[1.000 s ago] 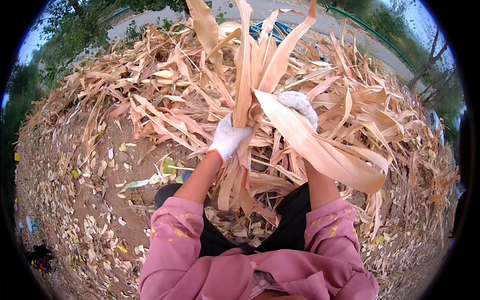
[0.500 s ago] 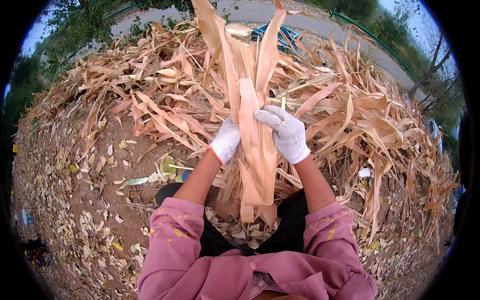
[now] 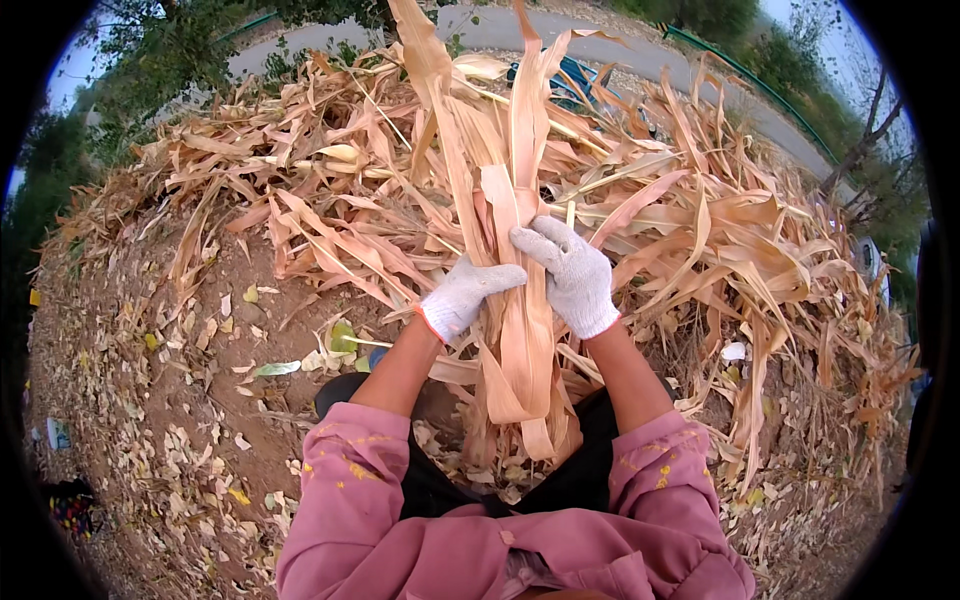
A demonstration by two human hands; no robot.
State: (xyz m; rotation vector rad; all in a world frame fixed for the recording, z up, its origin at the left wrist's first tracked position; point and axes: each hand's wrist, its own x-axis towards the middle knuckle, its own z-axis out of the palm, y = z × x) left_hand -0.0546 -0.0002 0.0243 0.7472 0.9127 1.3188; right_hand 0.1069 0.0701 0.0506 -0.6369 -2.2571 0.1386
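Note:
Between my gloved hands stands a bundle of dry corn leaves (image 3: 520, 345), long, tan and upright, its lower ends between my knees. My left hand (image 3: 466, 294) grips the bundle's left side, with the thumb laid across its front. On the right side my right hand (image 3: 570, 268) is closed round the bundle, its fingers bent over the front edge. Both gloves are white knit with orange cuffs. The fingers behind the leaves are hidden.
A broad heap of dry corn stalks and leaves (image 3: 720, 240) spreads ahead and to both sides. Brown soil (image 3: 240, 350) with scattered fallen leaves lies at left. Beyond the heap are a blue frame-like object (image 3: 575, 78), a paved road (image 3: 640, 45) and a green rail (image 3: 760, 85).
My left thumb has come round onto the front of the bundle, and the left hand sits slightly lower. The leaves have shifted a little; my right hand stays nearly in place.

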